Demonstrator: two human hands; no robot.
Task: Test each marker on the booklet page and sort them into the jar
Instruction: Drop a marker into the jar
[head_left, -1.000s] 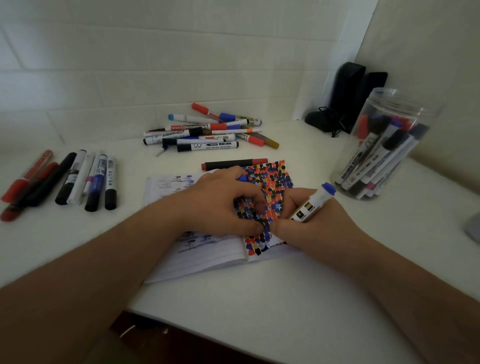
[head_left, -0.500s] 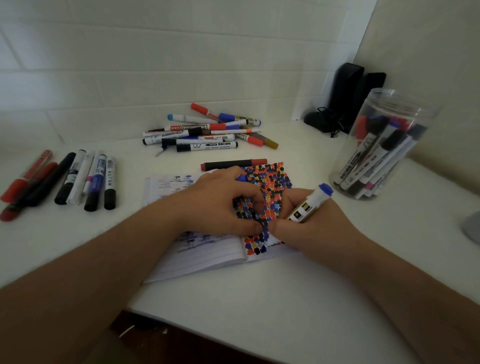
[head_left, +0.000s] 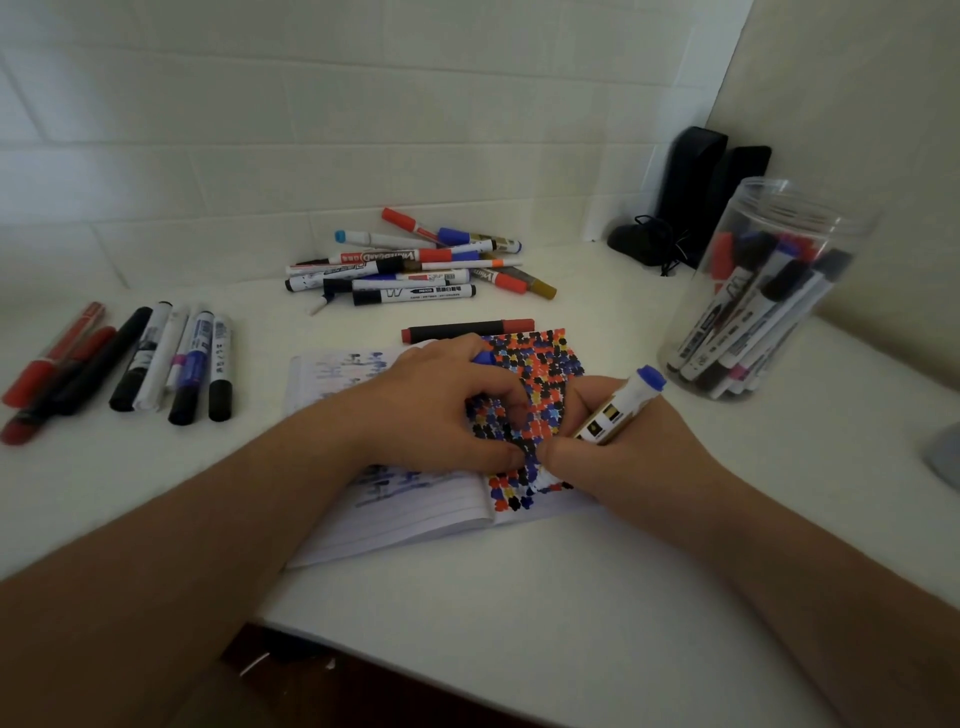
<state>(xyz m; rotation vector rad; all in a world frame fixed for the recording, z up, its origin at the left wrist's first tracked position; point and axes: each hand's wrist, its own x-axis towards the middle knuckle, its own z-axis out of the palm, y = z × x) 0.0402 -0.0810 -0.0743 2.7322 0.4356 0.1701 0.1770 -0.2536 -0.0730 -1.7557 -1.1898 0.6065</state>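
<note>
**What the view kept out of sight**

The marker (head_left: 621, 408) tip was buried behind the right hand (head_left: 608, 441). The left hand (head_left: 441, 405) covered the booklet (head_left: 415, 514) middle. A grey object (head_left: 943, 457) was cut off at the right edge. Labels inside the jar (head_left: 769, 291) were too blurred to read.

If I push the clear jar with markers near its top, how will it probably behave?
The clear jar is tall and narrow, so it may tip rather than slide. The markers in the jar lean to one side and would probably shift. Its smooth wall looks slippery.
</note>
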